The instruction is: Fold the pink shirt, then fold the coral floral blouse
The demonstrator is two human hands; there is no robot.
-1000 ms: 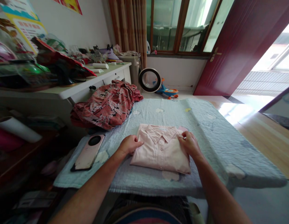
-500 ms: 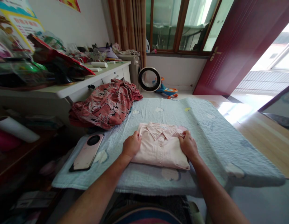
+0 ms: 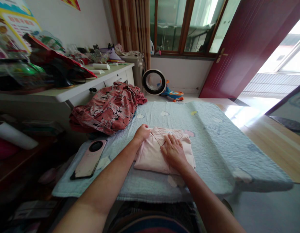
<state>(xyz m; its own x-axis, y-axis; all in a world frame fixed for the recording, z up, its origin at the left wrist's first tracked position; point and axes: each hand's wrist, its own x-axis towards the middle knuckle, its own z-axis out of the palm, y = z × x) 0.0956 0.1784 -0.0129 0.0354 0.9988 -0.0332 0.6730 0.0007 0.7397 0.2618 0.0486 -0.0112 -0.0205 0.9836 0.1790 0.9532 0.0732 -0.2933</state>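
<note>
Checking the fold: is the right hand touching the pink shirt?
Touching. The head view shows the right hand lying flat, palm down, on the pink shirt.

The folded shirt point(image 3: 152, 153) lies mid-blanket point(image 3: 213, 136) (both hands upon it). The phone point(image 3: 88, 160) lies left; the crumpled garment point(image 3: 106, 108) sits behind that.

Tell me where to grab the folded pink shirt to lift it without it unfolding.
Probably take the pink shirt by its two side edges, sliding fingers under from left and right. It lies flat, collar facing away. The right hand presses its middle; the left hand is at the far left corner.
</note>
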